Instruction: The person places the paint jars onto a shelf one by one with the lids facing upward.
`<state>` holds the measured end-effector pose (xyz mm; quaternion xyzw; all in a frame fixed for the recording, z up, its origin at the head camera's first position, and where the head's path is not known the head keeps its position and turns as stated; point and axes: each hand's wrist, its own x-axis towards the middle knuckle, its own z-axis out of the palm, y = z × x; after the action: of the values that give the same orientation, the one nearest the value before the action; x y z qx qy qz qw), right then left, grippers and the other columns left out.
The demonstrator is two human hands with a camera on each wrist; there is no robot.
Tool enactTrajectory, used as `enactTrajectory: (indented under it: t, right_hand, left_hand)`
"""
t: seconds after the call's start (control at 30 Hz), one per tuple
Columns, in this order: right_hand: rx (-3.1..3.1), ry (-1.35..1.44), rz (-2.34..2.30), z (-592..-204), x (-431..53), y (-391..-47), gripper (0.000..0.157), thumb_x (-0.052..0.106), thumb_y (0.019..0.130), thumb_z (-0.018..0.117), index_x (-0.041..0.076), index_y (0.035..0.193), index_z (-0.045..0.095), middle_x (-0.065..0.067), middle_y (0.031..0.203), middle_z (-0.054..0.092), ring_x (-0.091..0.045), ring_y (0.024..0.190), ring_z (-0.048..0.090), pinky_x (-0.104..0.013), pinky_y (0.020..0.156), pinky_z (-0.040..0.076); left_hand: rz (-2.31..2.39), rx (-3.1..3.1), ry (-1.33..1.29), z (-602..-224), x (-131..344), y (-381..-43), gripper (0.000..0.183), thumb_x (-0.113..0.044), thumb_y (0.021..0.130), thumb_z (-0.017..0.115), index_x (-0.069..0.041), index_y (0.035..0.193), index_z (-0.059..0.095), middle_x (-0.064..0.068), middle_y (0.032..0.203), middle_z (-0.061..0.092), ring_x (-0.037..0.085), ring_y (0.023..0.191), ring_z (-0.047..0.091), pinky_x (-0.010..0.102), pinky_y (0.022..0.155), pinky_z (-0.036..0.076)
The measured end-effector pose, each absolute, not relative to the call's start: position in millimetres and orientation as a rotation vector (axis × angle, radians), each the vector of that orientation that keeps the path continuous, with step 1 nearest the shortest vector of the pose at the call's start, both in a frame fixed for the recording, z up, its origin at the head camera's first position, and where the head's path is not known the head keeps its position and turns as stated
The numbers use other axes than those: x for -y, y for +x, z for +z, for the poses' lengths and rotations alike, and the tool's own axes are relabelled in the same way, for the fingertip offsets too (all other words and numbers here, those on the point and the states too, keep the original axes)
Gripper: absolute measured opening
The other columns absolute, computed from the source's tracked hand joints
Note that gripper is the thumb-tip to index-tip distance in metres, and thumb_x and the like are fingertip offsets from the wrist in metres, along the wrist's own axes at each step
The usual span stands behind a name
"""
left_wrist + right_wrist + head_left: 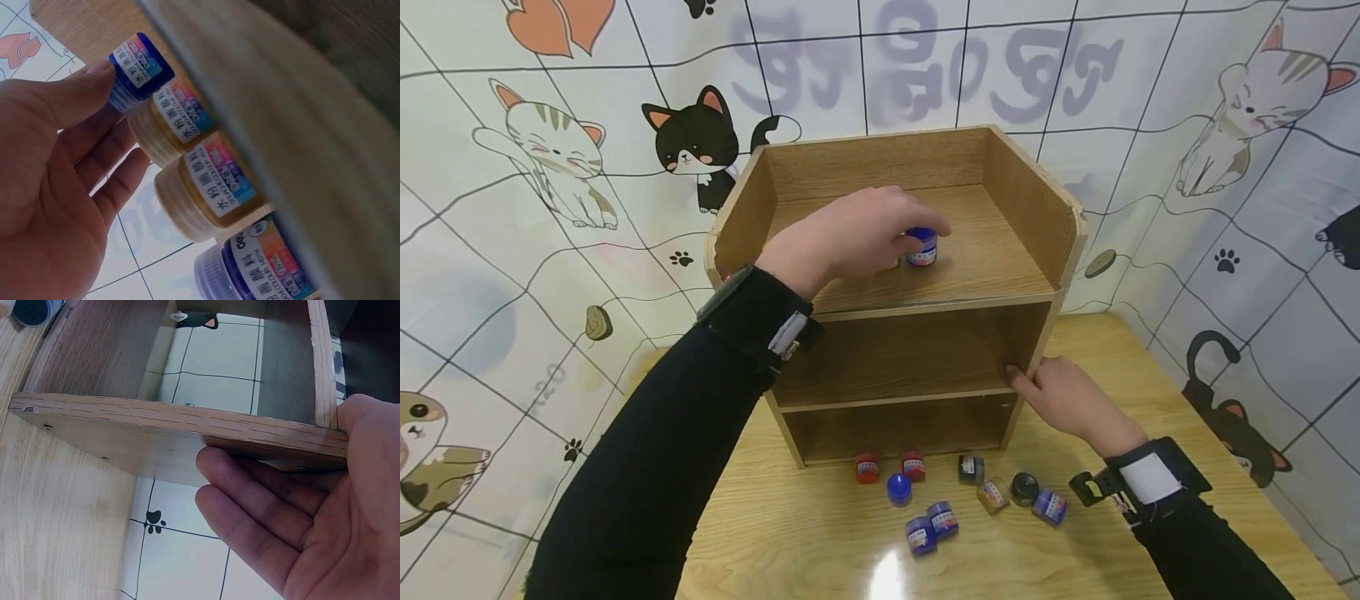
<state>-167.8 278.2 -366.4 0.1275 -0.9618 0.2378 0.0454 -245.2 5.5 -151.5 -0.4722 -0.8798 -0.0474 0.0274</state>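
The shelf is gripped at its right side by the right hand, a sensible brace; at its top board the left hand pinches a blue jar, best moved level, without nudging its yellow neighbours.

Bright light filling the head view, white glare reflecting off the table, shadow darkening the lower shelves, foreground shelf edge blurring in the left wrist view

Brown wooden three-level shelf on a pale wooden table, in its top level a small round blue paint jar, before the shelf we find two round red jars, right of these a round black jar
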Motion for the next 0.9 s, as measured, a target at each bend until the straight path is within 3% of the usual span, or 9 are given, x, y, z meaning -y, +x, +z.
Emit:
enactTrajectory:
  t: [0.33, 0.73, 0.9]
  right_hand:
    - [2.926, 0.405, 0.722, -366.7, -278.5, -168.2, 0.047, 0.033, 0.101, 0.039, -0.005, 0.122, 0.059, -0.018, 0.104, 0.068, -0.015, 0.065, 0.052, -0.029, 0.054, 0.04]
    - [2.934, 0.394, 0.727, -366.7, -278.2, -168.2, 0.047, 0.034, 0.102, 0.038, -0.003, 0.12, 0.061, -0.012, 0.094, 0.067, -0.013, 0.056, 0.046, -0.029, 0.048, 0.034]
    - [2.938, 0.395, 0.734, -366.4, -278.2, -168.5, 0.047, 0.034, 0.102, 0.039, -0.003, 0.122, 0.059, -0.016, 0.101, 0.068, -0.014, 0.061, 0.05, -0.029, 0.05, 0.036]
  left_hand:
    - [-0.089, 2.672, -1.426, -156.6, -6.4, -244.5, 0.033, -0.021, 0.098, 0.053, -0.02, 0.131, 0.057, 0.001, 0.13, 0.059, 0.021, 0.121, 0.047, 0.04, 0.106, 0.036]
    - [-0.05, 2.734, -1.368, -157.3, -10.0, -242.2, 0.035, -0.021, 0.099, 0.051, -0.02, 0.134, 0.054, 0.001, 0.133, 0.058, 0.021, 0.123, 0.045, 0.039, 0.107, 0.035]
    - [-0.051, 2.708, -1.378, -156.5, -9.7, -242.2, 0.036, -0.02, 0.099, 0.05, -0.021, 0.135, 0.053, 0.002, 0.134, 0.056, 0.022, 0.125, 0.044, 0.041, 0.107, 0.034]
